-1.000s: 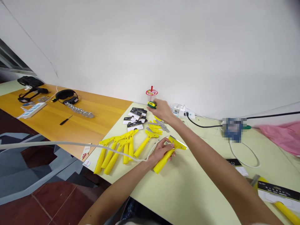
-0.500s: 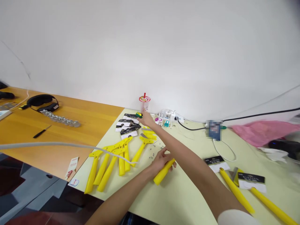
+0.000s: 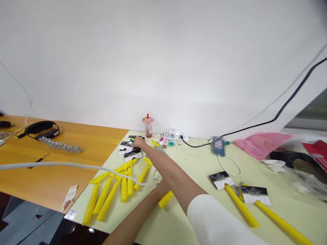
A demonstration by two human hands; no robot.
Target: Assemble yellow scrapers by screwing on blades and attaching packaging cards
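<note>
My right hand (image 3: 138, 141) reaches far out to the back left and is closed around a small green-and-yellow tool handle (image 3: 132, 140), just over the black-and-white header cards (image 3: 133, 154). Nearer to me, my left hand (image 3: 163, 187) is mostly hidden behind my right forearm. The lower end of a yellow scraper handle (image 3: 165, 200) sticks out below it. Several yellow scraper handles with T-shaped heads (image 3: 112, 195) lie fanned out at the left. Small screws (image 3: 157, 180) are scattered close to my left hand. Behind my right forearm lie a grey blade (image 3: 159, 149) and yellow pieces.
A lidded cup (image 3: 149, 127) with a red straw stands by the wall. Beside it are a power strip (image 3: 170, 133) and cables. Carded yellow scrapers (image 3: 241, 204) and a pink cloth (image 3: 263, 144) lie right. A white cable (image 3: 76, 165) crosses the view at left.
My right hand has moved left, from near the cup to over the cards, with the green-and-yellow handle. My right forearm now covers most of my left hand. The view has shifted.
</note>
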